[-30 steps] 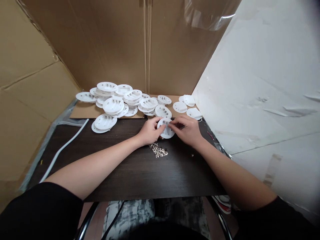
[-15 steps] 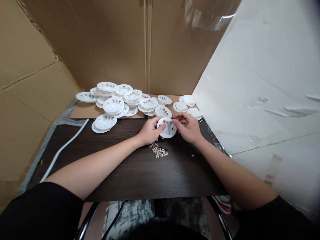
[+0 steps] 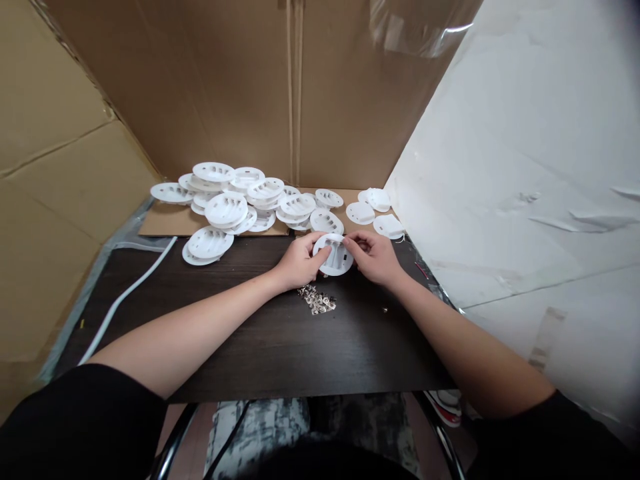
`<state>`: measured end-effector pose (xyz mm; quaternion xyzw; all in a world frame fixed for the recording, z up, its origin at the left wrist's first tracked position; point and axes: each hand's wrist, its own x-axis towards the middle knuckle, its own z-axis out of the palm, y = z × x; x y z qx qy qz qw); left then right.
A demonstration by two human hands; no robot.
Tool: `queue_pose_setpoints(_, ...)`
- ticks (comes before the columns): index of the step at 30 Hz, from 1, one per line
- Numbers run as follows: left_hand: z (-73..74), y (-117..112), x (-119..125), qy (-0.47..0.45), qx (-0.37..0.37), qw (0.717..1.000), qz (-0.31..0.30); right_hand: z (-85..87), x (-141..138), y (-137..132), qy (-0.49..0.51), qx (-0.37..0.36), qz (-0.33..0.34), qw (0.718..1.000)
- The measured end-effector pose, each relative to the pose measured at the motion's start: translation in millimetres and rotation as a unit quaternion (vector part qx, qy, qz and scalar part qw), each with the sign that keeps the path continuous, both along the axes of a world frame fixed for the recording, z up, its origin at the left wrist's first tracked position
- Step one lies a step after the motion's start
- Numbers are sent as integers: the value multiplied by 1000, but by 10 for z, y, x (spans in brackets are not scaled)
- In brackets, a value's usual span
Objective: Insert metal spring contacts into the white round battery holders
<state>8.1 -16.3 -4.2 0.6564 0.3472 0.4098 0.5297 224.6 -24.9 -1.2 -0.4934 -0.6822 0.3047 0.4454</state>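
Note:
Both of my hands hold one white round plastic disc just above the dark table. My left hand grips its left rim with thumb and fingers. My right hand pinches the disc's right side, fingertips pressed at its slotted middle. Whether a small part sits under those fingertips is hidden. A little heap of small metal contacts lies on the table just below the disc.
A pile of several more white discs lies on a cardboard sheet at the table's back. Smaller white covers lie at the back right. Cardboard walls stand behind and left, a white sheet right. A white cable crosses the left.
My right hand drew back off the disc's face to its right edge, uncovering the slots, then its fingertips pressed in again. The disc turned slightly. My left hand stayed put.

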Motion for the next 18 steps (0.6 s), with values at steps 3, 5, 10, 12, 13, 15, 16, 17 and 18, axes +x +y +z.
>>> queue_pose_setpoints(3,15,-7,1,1,6,1000,4,18,-12,-19,9,-8,-2,1000)
queue_pose_setpoints(5,23,-10,2,3,3,1000,7,24,-19,-28,24,-24,0,999)
queue_pose_setpoints(10,16,-7,0,5,-21,1000,3,4,-30,-25,73,-65,11,995)
queue_pose_setpoints(12,13,-6,-4,7,-24,1000,3,-10,-33,-19,84,-66,15,994)
queue_pose_setpoints(13,14,-7,-6,9,-23,1000,4,-15,-34,-18,89,-67,16,994)
queue_pose_setpoints(15,20,-12,-11,14,-23,1000,8,-22,-36,-20,94,-66,19,993)
queue_pose_setpoints(16,22,-16,-14,18,-22,1000,10,-22,-37,-23,94,-64,19,993)
queue_pose_setpoints(17,24,-19,-16,22,-21,999,13,-20,-39,-29,93,-62,20,993)
queue_pose_setpoints(18,25,-21,-19,27,-20,999,16,-16,-42,-36,92,-60,19,994)
